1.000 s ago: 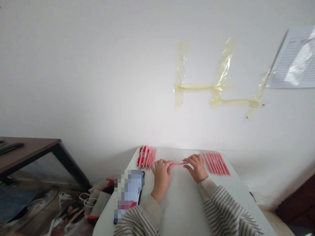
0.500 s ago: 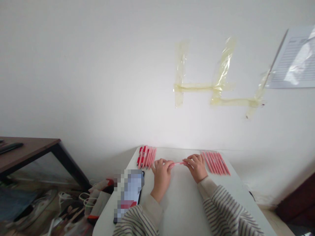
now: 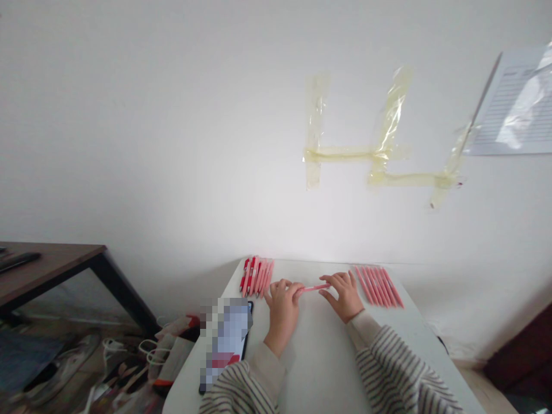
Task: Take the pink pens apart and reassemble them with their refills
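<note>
The plain white wall (image 3: 194, 144) glows softly mid-height, greying toward its corners; glare streaks the glossy yellow tape (image 3: 395, 106) and lined white sheet (image 3: 513, 98). I see faint shadow left of the rounded white tabletop (image 3: 319, 362), smeared mixed floor clutter (image 3: 172, 353), and coarse pixels veiling the black-edged phone (image 3: 228, 336).

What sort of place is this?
Probably a lived-in room, perhaps at home, though I can't be sure: a small white table stands by a plain wall stuck with yellowish tape, and assorted belongings lie jumbled on the floor.
</note>
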`<state>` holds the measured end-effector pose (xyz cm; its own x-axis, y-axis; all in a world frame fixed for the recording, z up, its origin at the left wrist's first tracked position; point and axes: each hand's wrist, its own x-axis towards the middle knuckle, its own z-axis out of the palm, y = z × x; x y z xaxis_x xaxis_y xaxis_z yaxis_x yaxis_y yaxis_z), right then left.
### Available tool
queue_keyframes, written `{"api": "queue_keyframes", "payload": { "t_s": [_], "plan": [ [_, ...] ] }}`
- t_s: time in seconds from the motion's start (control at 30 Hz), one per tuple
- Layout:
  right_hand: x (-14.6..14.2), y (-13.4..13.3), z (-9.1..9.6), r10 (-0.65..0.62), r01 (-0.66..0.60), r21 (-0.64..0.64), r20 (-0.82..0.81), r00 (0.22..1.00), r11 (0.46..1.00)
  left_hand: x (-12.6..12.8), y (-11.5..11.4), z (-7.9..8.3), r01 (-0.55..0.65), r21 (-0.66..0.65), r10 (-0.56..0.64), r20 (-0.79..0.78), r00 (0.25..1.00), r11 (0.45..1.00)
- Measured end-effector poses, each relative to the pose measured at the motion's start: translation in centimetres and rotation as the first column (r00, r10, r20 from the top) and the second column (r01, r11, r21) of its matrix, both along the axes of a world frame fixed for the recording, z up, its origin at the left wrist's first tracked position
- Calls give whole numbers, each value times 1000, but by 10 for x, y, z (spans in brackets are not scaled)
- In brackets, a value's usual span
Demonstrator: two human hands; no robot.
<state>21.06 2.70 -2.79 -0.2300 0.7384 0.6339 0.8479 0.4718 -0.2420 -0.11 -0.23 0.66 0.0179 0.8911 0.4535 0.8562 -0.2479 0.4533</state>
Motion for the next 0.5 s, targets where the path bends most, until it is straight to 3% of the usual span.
{"api": "queue_keyframes", "payload": {
  "t_s": [0.5],
  "plan": [
    [-3,-3,5,54,-54,11,-33,998,999,0,1,-1,-16,-14,16,-8,1000,1000]
  ]
}}
